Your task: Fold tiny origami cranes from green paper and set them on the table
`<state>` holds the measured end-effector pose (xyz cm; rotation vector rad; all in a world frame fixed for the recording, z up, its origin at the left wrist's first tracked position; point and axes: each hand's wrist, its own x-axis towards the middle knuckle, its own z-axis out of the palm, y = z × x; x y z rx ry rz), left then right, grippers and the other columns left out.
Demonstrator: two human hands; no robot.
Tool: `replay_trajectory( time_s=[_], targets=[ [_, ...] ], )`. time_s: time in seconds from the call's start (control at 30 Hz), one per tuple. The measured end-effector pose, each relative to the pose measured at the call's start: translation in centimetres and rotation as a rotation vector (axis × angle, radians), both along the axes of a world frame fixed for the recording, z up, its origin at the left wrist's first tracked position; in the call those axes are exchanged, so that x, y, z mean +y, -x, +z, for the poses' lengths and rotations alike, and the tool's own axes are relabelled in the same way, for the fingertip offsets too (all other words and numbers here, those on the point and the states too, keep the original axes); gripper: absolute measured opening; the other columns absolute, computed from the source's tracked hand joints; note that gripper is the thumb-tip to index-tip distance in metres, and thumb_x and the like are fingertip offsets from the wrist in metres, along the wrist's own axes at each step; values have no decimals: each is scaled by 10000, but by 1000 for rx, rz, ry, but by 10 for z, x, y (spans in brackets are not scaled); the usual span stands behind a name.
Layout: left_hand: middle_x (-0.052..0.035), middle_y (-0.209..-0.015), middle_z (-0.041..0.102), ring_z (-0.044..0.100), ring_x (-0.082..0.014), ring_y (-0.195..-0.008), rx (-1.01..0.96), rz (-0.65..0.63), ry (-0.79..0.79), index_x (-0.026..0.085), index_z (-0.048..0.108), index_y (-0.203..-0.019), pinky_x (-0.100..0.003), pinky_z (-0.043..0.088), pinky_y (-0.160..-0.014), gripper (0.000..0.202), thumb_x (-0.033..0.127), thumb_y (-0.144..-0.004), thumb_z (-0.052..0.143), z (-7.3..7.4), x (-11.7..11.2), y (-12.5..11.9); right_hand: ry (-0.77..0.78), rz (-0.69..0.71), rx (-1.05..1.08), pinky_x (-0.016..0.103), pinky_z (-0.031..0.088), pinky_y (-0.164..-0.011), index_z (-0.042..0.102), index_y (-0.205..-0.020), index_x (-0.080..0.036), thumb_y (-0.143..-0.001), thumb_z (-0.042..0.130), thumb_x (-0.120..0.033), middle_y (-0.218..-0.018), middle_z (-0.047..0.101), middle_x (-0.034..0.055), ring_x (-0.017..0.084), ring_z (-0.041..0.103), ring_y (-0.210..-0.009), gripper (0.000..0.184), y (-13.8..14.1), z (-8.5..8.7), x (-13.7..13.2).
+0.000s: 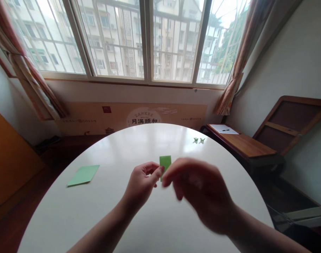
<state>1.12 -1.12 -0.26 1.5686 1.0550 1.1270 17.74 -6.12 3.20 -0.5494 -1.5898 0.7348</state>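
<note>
Above the middle of a round white table (139,147), both my hands meet on a small folded green paper (165,162). My left hand (143,182) pinches its lower left edge between thumb and fingers. My right hand (202,191) is blurred by motion, its fingers curled with the tips at the paper's lower right edge. The paper's upper half sticks up above my fingers.
A stack of green paper sheets (83,175) lies on the table at the left. Two tiny folded green figures (198,140) stand near the far right rim. A wooden side table (242,142) with a white sheet and pen is at the right, below a large window.
</note>
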Motion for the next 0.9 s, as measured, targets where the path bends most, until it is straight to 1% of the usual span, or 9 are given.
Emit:
replay_trajectory(
  time_s=[0.1,0.17,0.23,0.33,0.47,0.57,0.7,0.8,0.9],
  targets=[
    [-4,-584,602,509,-119,-506,8,38,-68,145,693,-683,-219,418,-466,282,404,-794,690,6,-7,-2,68,-199,230,210,403,-459,713,-990,-244,-930,599,-223,-792,654,-5,84,478,-519,130,-13,-2,23],
    [-8,-598,606,510,-119,-515,1,51,-126,149,690,-678,-219,417,-472,272,388,-808,688,8,-12,-2,149,-233,229,213,379,-451,707,-1043,-244,-918,631,-282,-816,643,5,94,480,-543,151,-19,-11,36],
    [-20,-635,626,526,-126,-544,2,53,-181,154,692,-681,-219,419,-486,245,356,-821,689,10,-16,-2,224,-186,158,220,372,-453,715,-1044,-231,-890,677,-338,-832,647,21,110,498,-577,191,-21,-19,40],
    [-35,-696,660,567,-141,-599,-3,26,-242,162,711,-714,-222,432,-513,173,294,-825,699,12,-20,-2,279,-115,56,232,376,-471,739,-937,-210,-855,723,-370,-713,629,11,123,506,-577,180,-16,-24,35],
    [-46,-735,677,602,-156,-641,4,-19,-290,168,731,-764,-228,454,-530,140,272,-844,683,13,-23,0,339,-68,69,231,364,-446,729,-785,-198,-822,758,-355,-641,620,-2,113,487,-522,163,-9,-23,27],
    [-46,-737,682,605,-155,-633,-9,20,-278,167,733,-773,-226,466,-518,162,291,-855,671,14,-24,0,391,-33,96,223,385,-453,738,-775,-199,-826,759,-347,-620,627,-4,110,508,-521,158,-6,-24,26],
    [-22,-663,668,568,-125,-535,-65,66,-219,163,730,-737,-212,464,-468,188,308,-842,674,20,-25,0,427,9,80,220,425,-493,758,-787,-200,-836,755,-347,-659,656,11,117,554,-572,155,-5,-24,20],
    [-4,-602,644,534,-106,-478,-107,56,-162,162,725,-702,-197,449,-427,198,318,-818,685,24,-25,-1,483,34,95,194,337,-419,762,-793,-196,-831,764,-359,-585,596,-11,87,483,-501,167,-4,-26,17],
    [-3,-566,630,521,-106,-460,-120,65,-114,159,720,-677,-200,444,-411,211,335,-791,696,25,-25,-1,616,88,171,181,228,-364,747,-794,-183,-802,789,-389,-534,559,-28,60,404,-429,210,-3,-29,19]
  ],
)
